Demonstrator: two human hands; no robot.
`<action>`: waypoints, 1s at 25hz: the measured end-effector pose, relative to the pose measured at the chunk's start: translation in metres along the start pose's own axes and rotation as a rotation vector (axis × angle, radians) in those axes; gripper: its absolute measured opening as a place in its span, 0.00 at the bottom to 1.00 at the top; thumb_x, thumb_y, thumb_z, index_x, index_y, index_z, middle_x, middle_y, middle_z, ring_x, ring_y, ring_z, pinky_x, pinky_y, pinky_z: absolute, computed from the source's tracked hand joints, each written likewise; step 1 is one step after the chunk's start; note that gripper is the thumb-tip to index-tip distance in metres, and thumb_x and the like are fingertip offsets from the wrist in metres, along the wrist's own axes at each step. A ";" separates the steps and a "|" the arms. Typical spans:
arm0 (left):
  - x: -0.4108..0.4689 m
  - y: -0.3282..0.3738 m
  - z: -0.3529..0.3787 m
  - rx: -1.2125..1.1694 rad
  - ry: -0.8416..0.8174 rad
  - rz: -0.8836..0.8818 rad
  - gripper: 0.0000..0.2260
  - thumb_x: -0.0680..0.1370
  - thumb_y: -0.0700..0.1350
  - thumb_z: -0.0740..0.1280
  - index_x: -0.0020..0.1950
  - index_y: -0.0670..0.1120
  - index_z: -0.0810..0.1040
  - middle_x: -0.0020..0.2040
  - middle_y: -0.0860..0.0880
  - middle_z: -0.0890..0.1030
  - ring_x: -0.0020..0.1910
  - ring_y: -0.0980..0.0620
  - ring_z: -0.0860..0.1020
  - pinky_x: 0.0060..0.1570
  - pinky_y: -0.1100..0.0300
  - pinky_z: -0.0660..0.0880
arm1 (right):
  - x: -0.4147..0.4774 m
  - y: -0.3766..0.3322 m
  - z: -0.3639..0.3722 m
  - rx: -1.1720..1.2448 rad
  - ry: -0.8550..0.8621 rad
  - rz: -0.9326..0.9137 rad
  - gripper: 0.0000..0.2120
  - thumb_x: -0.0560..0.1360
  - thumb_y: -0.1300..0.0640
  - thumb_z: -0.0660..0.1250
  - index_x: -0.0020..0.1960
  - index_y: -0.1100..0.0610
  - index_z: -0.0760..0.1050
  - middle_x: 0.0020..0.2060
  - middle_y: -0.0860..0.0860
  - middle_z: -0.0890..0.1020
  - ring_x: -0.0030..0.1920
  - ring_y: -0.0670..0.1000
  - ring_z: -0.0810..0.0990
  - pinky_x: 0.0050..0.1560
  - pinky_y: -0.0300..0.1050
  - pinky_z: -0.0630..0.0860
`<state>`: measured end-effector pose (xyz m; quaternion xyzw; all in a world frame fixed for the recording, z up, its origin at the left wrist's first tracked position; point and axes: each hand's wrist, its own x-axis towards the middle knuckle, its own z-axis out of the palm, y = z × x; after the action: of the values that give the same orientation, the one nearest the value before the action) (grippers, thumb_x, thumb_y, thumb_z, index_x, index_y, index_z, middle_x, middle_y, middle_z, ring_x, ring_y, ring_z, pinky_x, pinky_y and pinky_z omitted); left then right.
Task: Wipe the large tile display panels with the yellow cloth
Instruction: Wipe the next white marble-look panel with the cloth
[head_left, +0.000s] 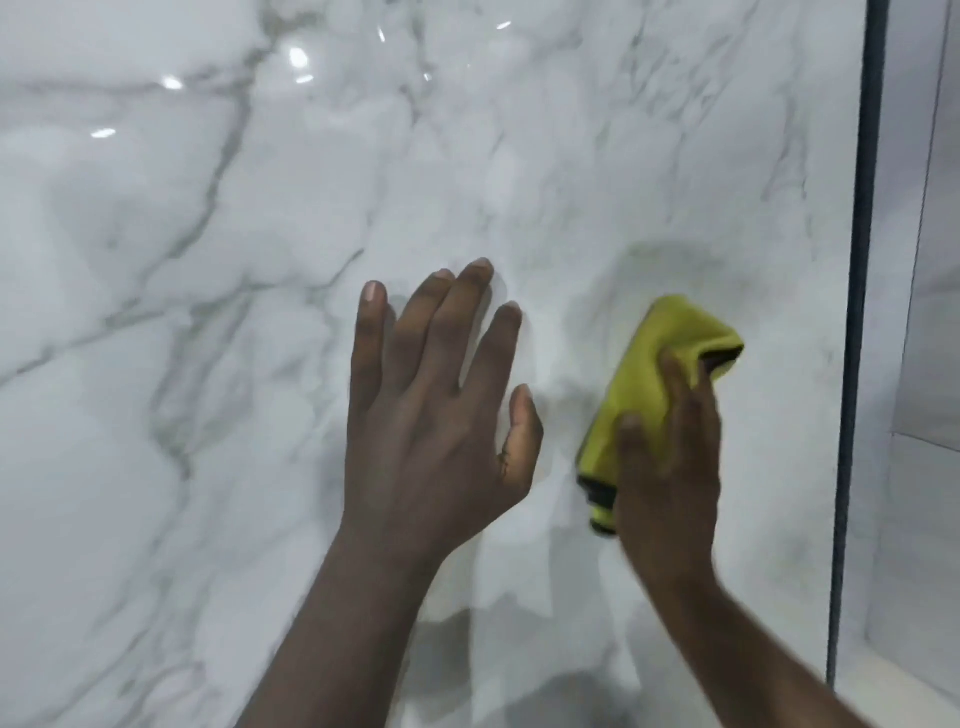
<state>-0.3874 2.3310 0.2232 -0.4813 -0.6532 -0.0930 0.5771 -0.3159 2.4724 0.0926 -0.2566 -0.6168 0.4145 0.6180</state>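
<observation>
Wiping hand: the right hand, in the lower right of the frame, looked blurry. Its fingers were bent over the yellow cloth and held it against the tile panel.
Yellow cloth: soft and fuzzy, folded into a thick wad with a dark edge. It stuck out above and to the left of the right hand and touched the panel.
Left hand: in the middle of the frame, wide open, with fingers straight and spread apart. It lay flat on the panel and held nothing.
Tile panel: big, flat and shiny, white like marble with thin grey wiggly lines. Small bright light spots showed in the upper left.
Dark strip: thin and straight, running up and down the panel's right edge.
Next panel: grey and smooth, at the far right.
</observation>
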 end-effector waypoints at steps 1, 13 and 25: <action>0.006 0.007 0.011 0.019 0.002 0.014 0.21 0.81 0.48 0.69 0.72 0.40 0.82 0.78 0.39 0.76 0.77 0.36 0.75 0.81 0.33 0.62 | -0.001 0.000 0.001 0.002 -0.029 -0.050 0.25 0.85 0.49 0.63 0.81 0.43 0.67 0.84 0.46 0.62 0.81 0.45 0.64 0.80 0.52 0.64; 0.000 0.016 0.032 0.308 0.027 0.077 0.28 0.81 0.53 0.71 0.78 0.41 0.78 0.80 0.40 0.73 0.80 0.39 0.72 0.76 0.32 0.70 | 0.078 0.017 -0.017 -0.097 -0.125 -0.390 0.27 0.85 0.49 0.64 0.83 0.49 0.65 0.85 0.55 0.58 0.83 0.51 0.60 0.79 0.49 0.58; 0.018 0.036 0.030 0.222 0.018 -0.027 0.22 0.80 0.52 0.71 0.69 0.41 0.83 0.76 0.38 0.78 0.75 0.37 0.72 0.78 0.35 0.66 | 0.116 0.028 -0.025 -0.044 -0.138 -0.364 0.28 0.85 0.51 0.64 0.84 0.50 0.64 0.86 0.50 0.54 0.85 0.52 0.57 0.83 0.48 0.58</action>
<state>-0.3785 2.3795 0.2129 -0.4048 -0.6608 -0.0323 0.6312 -0.3091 2.5880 0.1305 -0.1251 -0.7030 0.2987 0.6332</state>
